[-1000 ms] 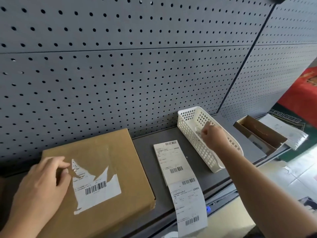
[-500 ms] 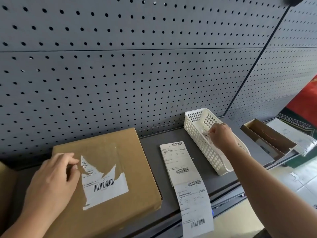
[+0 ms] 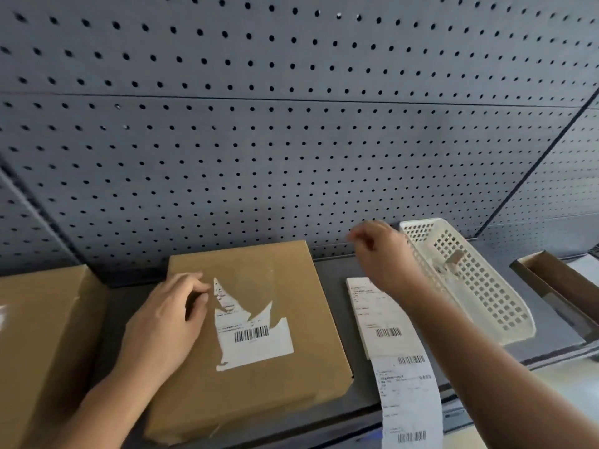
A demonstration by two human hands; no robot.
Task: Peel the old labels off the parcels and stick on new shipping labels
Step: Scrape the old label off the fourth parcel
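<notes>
At the old label's (image 3: pixel 252 338) torn upper edge, on the parcel (image 3: pixel 259 400), the left hand's (image 3: pixel 162 322) fingers (image 3: pixel 198 288) lie curled; whether they pinch it I cannot tell. The right hand (image 3: pixel 385 254), loosely curled and seemingly empty, has left the basket (image 3: pixel 505 319) and hangs over the new labels (image 3: pixel 382 319), likely free to peel again.

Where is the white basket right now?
Head view, right side: the white basket sits on the shelf, between the label strip and an open cardboard box.
</notes>
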